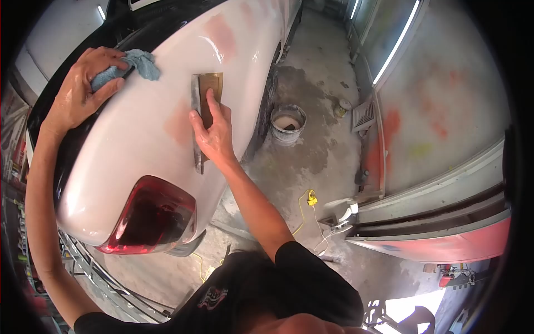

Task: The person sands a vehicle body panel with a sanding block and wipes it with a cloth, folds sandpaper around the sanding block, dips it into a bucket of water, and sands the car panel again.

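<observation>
R hand (pixel 215 138) is gripping the sanding block (pixel 196 92), which is resting on the white car panel (pixel 139 122), thumb along one long edge, fingers over the brown paper (pixel 218 80). Block's prob. feeling light & stiff, poss. slippery if wet; long edges are offering the best hold. L hand (pixel 79 89) is clutching a blue cloth (pixel 143 63), prob. soft, at panel's edge. Farther off, a bucket (pixel 286 136) is standing on the floor (pixel 322 67).

I am wearing one camera on my head; it is facing forward and down, looking closely over the white panel (pixel 133 139).
</observation>
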`<state>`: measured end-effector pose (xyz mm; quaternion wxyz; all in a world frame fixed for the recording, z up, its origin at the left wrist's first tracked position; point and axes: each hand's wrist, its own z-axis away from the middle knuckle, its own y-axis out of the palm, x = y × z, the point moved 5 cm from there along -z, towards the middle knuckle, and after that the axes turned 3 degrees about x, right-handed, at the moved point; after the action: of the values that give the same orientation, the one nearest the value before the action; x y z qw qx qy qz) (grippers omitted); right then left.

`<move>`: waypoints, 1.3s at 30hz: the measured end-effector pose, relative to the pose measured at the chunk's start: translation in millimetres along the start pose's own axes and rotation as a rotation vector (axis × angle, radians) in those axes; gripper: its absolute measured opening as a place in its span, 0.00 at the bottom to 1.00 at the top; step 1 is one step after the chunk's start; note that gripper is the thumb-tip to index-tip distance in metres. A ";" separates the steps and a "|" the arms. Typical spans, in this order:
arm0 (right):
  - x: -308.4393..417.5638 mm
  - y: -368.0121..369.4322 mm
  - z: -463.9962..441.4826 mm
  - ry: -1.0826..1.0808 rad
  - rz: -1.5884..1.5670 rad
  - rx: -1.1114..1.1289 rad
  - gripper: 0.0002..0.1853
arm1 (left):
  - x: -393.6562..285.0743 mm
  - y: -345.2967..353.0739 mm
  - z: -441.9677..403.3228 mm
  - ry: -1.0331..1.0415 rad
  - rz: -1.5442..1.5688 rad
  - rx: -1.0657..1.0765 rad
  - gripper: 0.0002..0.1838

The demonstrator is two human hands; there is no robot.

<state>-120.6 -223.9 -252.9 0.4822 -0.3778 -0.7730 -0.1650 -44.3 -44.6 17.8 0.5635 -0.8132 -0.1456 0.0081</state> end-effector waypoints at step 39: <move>22.5 19.1 101.9 -0.308 0.067 -0.022 0.35 | 1.4 7.7 0.3 0.192 -0.111 0.059 0.18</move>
<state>-175.4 -138.6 -284.3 0.3590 -0.4292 -0.8230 -0.0974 -41.3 -46.5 10.8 0.5980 -0.7840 -0.1357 -0.0969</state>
